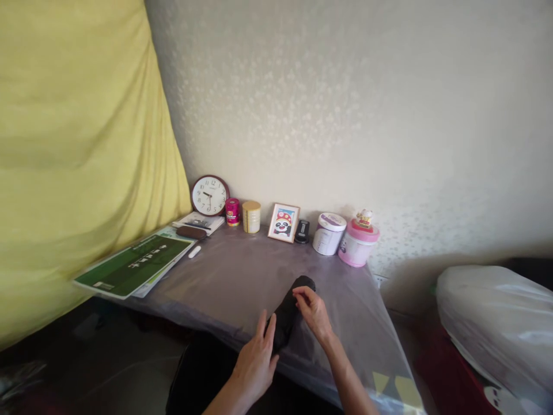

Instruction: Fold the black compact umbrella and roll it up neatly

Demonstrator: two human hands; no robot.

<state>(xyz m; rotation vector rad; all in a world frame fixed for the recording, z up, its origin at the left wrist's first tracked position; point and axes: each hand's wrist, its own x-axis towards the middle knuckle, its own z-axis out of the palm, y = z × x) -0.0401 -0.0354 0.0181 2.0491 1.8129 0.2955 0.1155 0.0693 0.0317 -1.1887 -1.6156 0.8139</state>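
Observation:
A long black bundle (285, 323), which looks like a folded umbrella, lies slantwise near the front edge of the table, its rounder end pointing away from me. Along its left side is my left hand (258, 354), with fingers stretched out and apart; it appears to touch the fabric rather than wrap round it. Over the far half, my right hand (311, 308) has thumb and forefinger pinched together. Whatever sits between those fingertips is too small to make out. The underside of the bundle is hidden.
Along the wall stand a round clock (210, 195), a pink can (232, 212), a yellow-lidded jar (251, 217), a panda picture frame (284, 222), a small black device (302, 231), a white tub (329, 234) and a pink tub (358, 245). Green booklet (138, 262) at left; plastic-covered bulk (496, 323) at right.

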